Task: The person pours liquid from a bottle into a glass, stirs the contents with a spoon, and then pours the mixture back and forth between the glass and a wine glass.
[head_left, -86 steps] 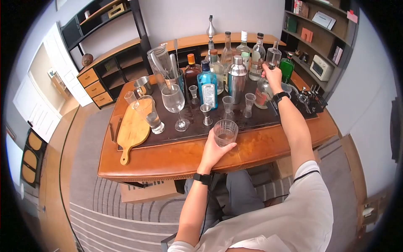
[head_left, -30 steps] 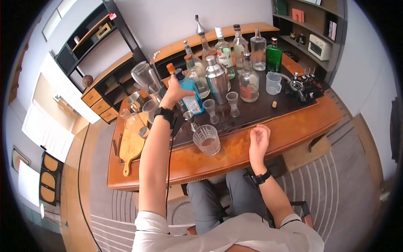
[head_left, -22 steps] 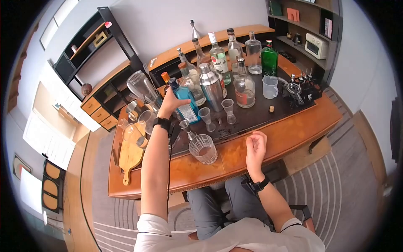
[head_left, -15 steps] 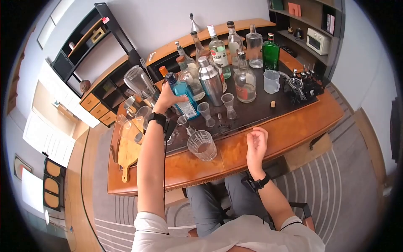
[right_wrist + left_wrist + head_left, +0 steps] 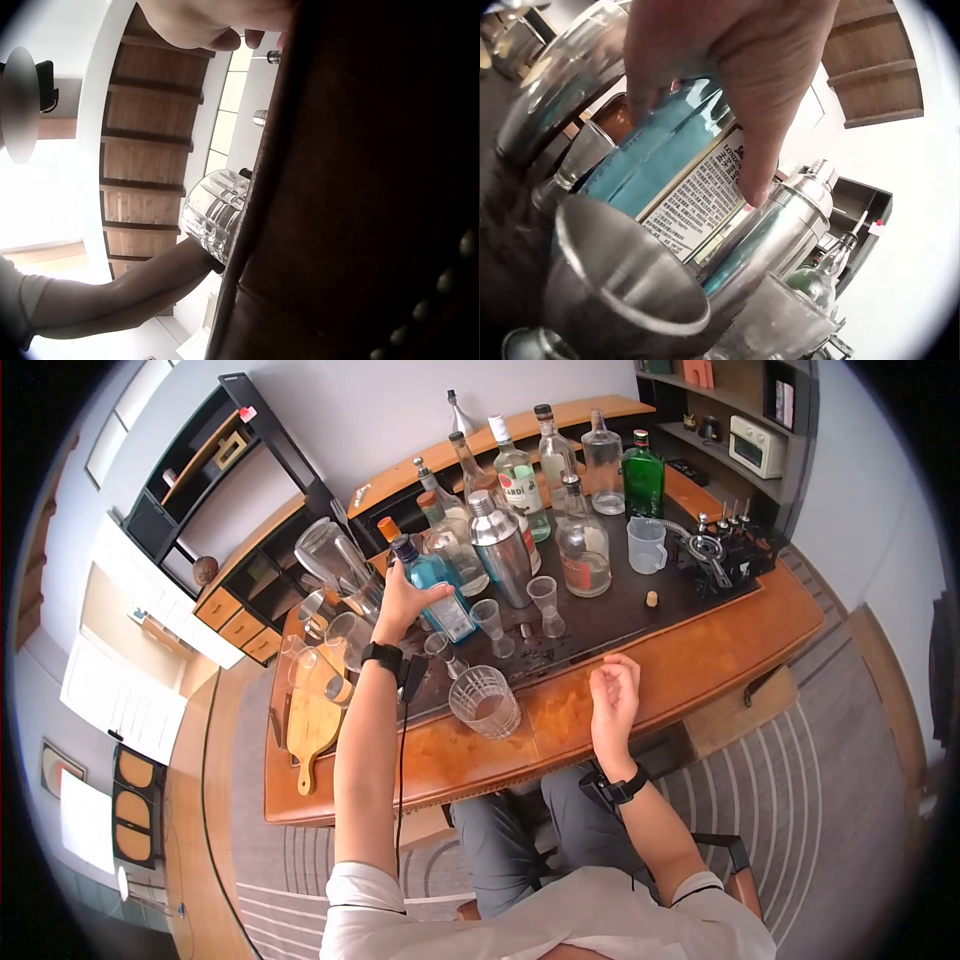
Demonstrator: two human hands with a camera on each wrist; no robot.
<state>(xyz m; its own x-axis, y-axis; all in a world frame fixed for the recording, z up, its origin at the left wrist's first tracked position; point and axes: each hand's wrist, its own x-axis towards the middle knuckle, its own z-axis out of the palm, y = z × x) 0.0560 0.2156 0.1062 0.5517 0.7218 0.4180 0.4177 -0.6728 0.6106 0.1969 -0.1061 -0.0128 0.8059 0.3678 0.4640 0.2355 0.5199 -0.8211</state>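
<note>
My left hand [image 5: 403,603] grips the blue bottle [image 5: 450,616] by its upper part; the bottle stands among others on the dark mat. In the left wrist view, the thumb of that hand [image 5: 742,67] lies along the label side of the bottle [image 5: 656,146], with a metal jigger [image 5: 630,277] in front and the shaker [image 5: 780,221] beside it. My right hand [image 5: 614,705] rests at the table's front edge, fingers loosely curled, holding nothing. A cut-glass tumbler [image 5: 484,702] with a little liquid stands between my forearms.
Behind stand several bottles, including a green one [image 5: 643,478]. Two small clear glasses stand before the shaker [image 5: 503,550]. A cork [image 5: 652,599] lies near a plastic jug [image 5: 646,547]. A wooden board [image 5: 314,725] and glassware are at the left.
My left hand has let go of the tumbler and taken hold of the blue bottle. My right hand has left the clear bottle at the right and come back to the table's front edge.
</note>
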